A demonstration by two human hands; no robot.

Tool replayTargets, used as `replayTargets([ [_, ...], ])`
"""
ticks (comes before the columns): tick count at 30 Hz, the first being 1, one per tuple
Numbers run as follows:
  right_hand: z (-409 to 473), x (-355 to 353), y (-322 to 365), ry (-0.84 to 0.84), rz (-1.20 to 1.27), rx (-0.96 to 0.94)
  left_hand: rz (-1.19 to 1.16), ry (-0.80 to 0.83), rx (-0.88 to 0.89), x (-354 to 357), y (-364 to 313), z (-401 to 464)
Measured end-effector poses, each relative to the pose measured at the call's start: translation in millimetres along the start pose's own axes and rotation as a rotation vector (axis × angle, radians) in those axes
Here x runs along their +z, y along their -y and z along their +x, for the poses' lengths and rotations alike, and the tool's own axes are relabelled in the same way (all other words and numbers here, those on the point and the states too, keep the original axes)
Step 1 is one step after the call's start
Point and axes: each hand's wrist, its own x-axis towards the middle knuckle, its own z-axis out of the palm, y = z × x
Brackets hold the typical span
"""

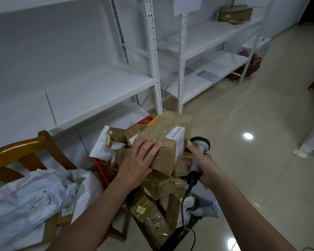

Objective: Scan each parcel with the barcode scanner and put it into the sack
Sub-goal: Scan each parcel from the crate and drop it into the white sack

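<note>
Here, the left hand [138, 156] lies with straight fingers on a brown parcel [168, 142] atop the heap, while the right hand [205, 165] grips the barcode scanner [198, 154] just right of it. The parcel's white barcode label [177, 140] faces the scanner, its print unreadable. The white sack [34, 196] lies left of the left hand.

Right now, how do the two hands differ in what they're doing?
The left hand lies flat with fingers spread on the side of the top box; the right hand is curled round the scanner handle, thumb up along it. The left touches a parcel; the right touches only the scanner, beside the box's label. Both are bare and reach over the parcel pile.
</note>
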Motion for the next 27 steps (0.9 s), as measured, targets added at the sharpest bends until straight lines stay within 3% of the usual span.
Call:
replayTargets([
  [8,-28.0,14.4,1.8,0.212,0.183,0.001,0.102,-0.057,0.127,5.1,-17.4,3.5],
  [11,-26.4,13.4,5.0,0.161,0.143,-0.021,0.108,0.031,0.133,4.3,-20.5,4.5],
  [13,-20.5,10.1,5.3,0.093,0.009,-0.053,-0.012,0.13,0.148,0.2,-21.0,7.4],
  [15,-13.8,-0.5,2.3,0.027,-0.247,-0.192,-0.181,0.191,0.06,-5.8,-18.3,11.9],
  [19,-4.8,-31.0,-2.0,0.127,-0.723,-0.5,-0.471,0.225,-0.431,-12.6,3.3,27.3],
  [22,-4.1,-40.8,-1.2,0.271,-0.879,-0.549,-0.519,0.464,-0.556,-11.5,22.6,38.2],
  [27,-7.1,-38.7,-0.2,0.45,-1.015,-0.541,-0.455,0.868,-0.476,-5.1,37.4,42.9],
])
